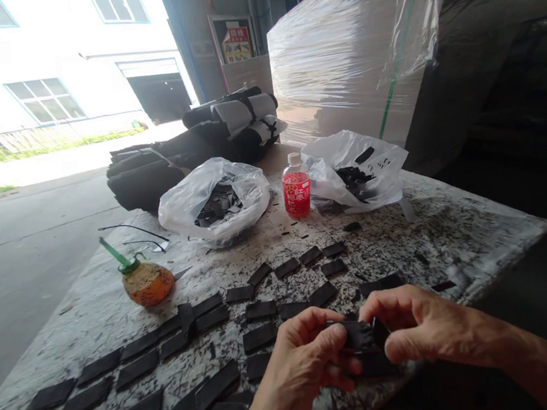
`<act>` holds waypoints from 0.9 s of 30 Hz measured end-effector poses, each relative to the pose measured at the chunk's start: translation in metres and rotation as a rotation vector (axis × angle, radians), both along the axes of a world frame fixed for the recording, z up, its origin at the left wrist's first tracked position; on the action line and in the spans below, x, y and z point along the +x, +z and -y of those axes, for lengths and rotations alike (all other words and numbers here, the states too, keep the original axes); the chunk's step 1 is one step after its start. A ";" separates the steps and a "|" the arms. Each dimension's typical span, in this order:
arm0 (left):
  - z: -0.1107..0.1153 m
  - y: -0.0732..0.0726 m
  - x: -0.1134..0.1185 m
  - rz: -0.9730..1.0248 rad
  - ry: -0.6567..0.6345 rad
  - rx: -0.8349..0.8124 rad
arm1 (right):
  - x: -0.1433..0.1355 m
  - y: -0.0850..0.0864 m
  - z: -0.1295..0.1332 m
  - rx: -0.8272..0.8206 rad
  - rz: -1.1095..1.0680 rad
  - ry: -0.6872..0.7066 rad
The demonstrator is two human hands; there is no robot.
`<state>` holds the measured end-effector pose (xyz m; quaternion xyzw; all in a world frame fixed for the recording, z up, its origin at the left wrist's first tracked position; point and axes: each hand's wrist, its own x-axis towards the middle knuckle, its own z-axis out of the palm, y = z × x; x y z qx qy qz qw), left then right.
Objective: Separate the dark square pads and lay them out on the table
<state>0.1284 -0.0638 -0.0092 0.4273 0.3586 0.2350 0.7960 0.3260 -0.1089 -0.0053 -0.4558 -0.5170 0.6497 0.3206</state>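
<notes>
Close to the table's near edge, my left hand [306, 355] pinches a small flat black piece [358, 335] between thumb and fingers. My right hand [415, 324] closes on the right end of the same piece, where a dark flap [379, 331] stands up by the thumb. Whether that flap is part of the piece or separate, I cannot tell. Below the hands lies another black strip [375, 363], partly covered by my fingers. Many similar black rectangular pieces [138, 369] lie in loose rows to the left and ahead of my hands.
Black scraps litter the table [478, 225]. Two plastic bags of black pieces, left [254, 214] and right [391, 183], flank a red-labelled bottle [296, 188]. At left stands an orange squeeze bottle [149, 285] with a green spout. Black rolls [180, 147] and a film-wrapped stack [334, 56] are behind.
</notes>
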 end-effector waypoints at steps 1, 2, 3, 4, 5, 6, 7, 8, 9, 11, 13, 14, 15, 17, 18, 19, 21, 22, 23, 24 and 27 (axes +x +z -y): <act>-0.001 0.000 0.000 0.003 0.003 -0.004 | -0.002 -0.001 0.001 -0.009 -0.030 0.004; -0.001 0.000 0.000 0.003 0.013 -0.007 | -0.003 -0.001 0.001 -0.018 -0.034 -0.001; -0.001 -0.001 0.000 0.002 0.025 -0.008 | -0.004 -0.002 0.001 -0.025 -0.017 -0.013; -0.001 -0.001 -0.001 -0.002 0.036 -0.008 | -0.005 -0.002 0.002 -0.033 0.007 -0.030; 0.000 -0.002 -0.001 -0.006 0.044 -0.007 | -0.006 -0.002 0.002 -0.039 0.029 -0.044; 0.000 -0.002 -0.001 -0.013 0.048 -0.009 | -0.006 -0.002 0.002 -0.044 0.042 -0.051; 0.000 -0.003 -0.002 -0.019 0.047 -0.012 | -0.005 -0.002 0.003 -0.051 0.044 -0.048; 0.000 -0.003 -0.003 -0.027 0.046 -0.017 | -0.005 -0.001 0.004 -0.060 0.040 -0.038; -0.001 -0.003 -0.004 -0.035 0.045 -0.017 | -0.004 0.000 0.004 -0.066 0.039 -0.025; -0.003 -0.002 -0.006 -0.053 0.056 -0.010 | -0.001 0.002 0.005 -0.067 0.076 -0.008; -0.006 -0.001 -0.008 -0.071 0.082 0.003 | 0.004 0.002 0.005 -0.055 0.147 -0.011; -0.007 -0.001 -0.009 -0.079 0.095 0.007 | 0.007 0.001 0.004 -0.045 0.181 -0.016; -0.008 -0.001 -0.010 -0.084 0.107 0.007 | 0.011 0.000 0.003 -0.030 0.219 -0.022; -0.009 -0.001 -0.011 -0.083 0.122 -0.001 | 0.019 -0.004 0.000 0.013 0.310 -0.036; -0.009 -0.001 -0.011 -0.082 0.129 -0.006 | 0.023 -0.006 -0.002 0.039 0.357 -0.042; -0.009 -0.001 -0.011 -0.079 0.140 -0.010 | 0.028 -0.009 -0.003 0.057 0.399 -0.045; -0.011 -0.001 -0.013 -0.082 0.174 -0.010 | 0.036 -0.012 -0.003 0.072 0.455 -0.051; -0.012 -0.002 -0.014 -0.084 0.195 -0.010 | 0.039 -0.013 -0.003 0.070 0.468 -0.052; -0.013 -0.002 -0.016 -0.085 0.214 -0.011 | 0.042 -0.014 -0.002 0.067 0.483 -0.056; -0.015 -0.002 -0.017 -0.086 0.228 -0.013 | 0.045 -0.014 -0.001 0.062 0.499 -0.062; -0.019 -0.002 -0.021 -0.083 0.236 -0.030 | 0.050 -0.014 -0.001 0.070 0.547 -0.073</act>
